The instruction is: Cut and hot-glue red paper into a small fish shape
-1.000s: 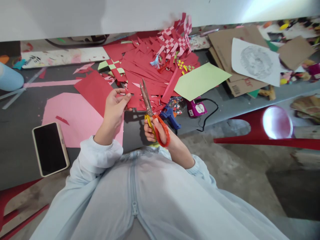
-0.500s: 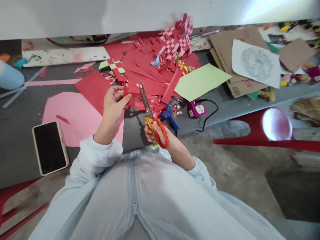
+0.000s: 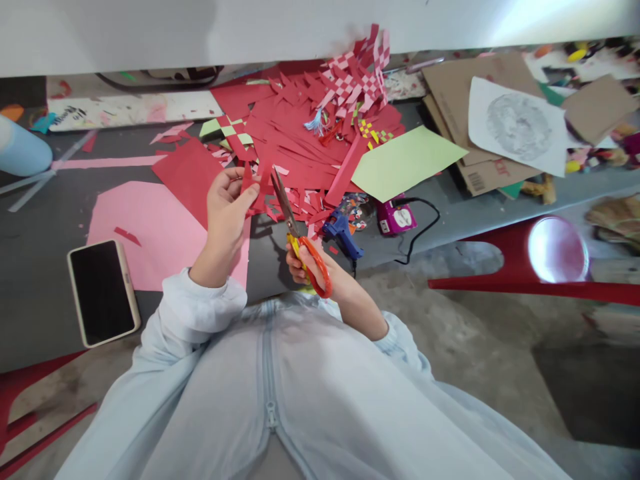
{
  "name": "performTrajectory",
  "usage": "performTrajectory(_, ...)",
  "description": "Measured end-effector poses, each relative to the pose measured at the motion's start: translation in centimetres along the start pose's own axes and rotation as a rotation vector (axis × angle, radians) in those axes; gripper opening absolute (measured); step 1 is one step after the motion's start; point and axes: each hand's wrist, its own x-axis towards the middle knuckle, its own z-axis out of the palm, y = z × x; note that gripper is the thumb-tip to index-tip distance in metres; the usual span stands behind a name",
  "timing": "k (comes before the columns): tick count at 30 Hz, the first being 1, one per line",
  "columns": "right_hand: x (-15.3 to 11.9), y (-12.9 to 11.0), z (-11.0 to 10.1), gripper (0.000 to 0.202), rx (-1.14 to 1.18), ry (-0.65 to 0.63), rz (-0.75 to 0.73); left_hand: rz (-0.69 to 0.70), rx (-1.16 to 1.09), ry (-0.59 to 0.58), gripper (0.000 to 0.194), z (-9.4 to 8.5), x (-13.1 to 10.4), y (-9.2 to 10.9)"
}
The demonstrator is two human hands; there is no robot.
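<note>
My left hand (image 3: 227, 203) pinches a small red paper piece (image 3: 265, 179) between thumb and fingers. In my right hand (image 3: 306, 264) are the scissors (image 3: 289, 207), with one yellow and one orange handle, blades pointing up and nearly together beside the right edge of that piece. Behind both hands lies a heap of red paper strips (image 3: 300, 150), with red-and-pink woven paper (image 3: 353, 87) on its upper right. A pink sheet (image 3: 145, 233) and a red sheet (image 3: 187, 175) lie around my left forearm.
A phone (image 3: 104, 293) lies at the left near the table edge, below a blue cylindrical object (image 3: 23, 148). Right of the scissors are a blue glue gun (image 3: 343, 235), a purple box (image 3: 396, 217) and a cable. Green paper (image 3: 407, 163) and cardboard (image 3: 480, 120) lie farther right.
The scissors have moved slightly left, their blades now nearer the red piece and closer together. My left hand still pinches the piece, which is tilted differently. The view has shifted slightly.
</note>
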Motion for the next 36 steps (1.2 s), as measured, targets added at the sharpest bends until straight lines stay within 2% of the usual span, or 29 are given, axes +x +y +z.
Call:
performTrajectory(5, 0.2, 0.2, 0.0, 0.055, 0.005, 0.012, -0.033, -0.112, 0.002, -0.033, 0.040, 0.3, -0.4, 0.4)
performTrajectory(10, 0.2, 0.1, 0.1, 0.058, -0.015, 0.023, -0.052, -0.129, 0.057, -0.048, 0.044, 0.4, -0.4, 0.2)
performTrajectory(16, 0.3, -0.1, 0.2, 0.054, -0.033, 0.038, -0.064, -0.152, 0.043, -0.085, 0.041, 0.4, -0.4, 0.0)
performTrajectory(22, 0.6, 0.1, 0.1, 0.052, -0.019, 0.035, -0.032, -0.162, 0.140, -0.121, 0.035, 0.2, -0.6, -0.2)
performTrajectory(30, 0.5, 0.0, 0.3, 0.060, 0.006, 0.033, -0.026, -0.191, 0.158, -0.101, 0.040, 0.4, -0.5, 0.2)
performTrajectory(36, 0.8, 1.0, 0.0, 0.059, 0.023, 0.026, -0.022, -0.216, 0.130, -0.068, 0.038, 0.5, -0.6, 0.3)
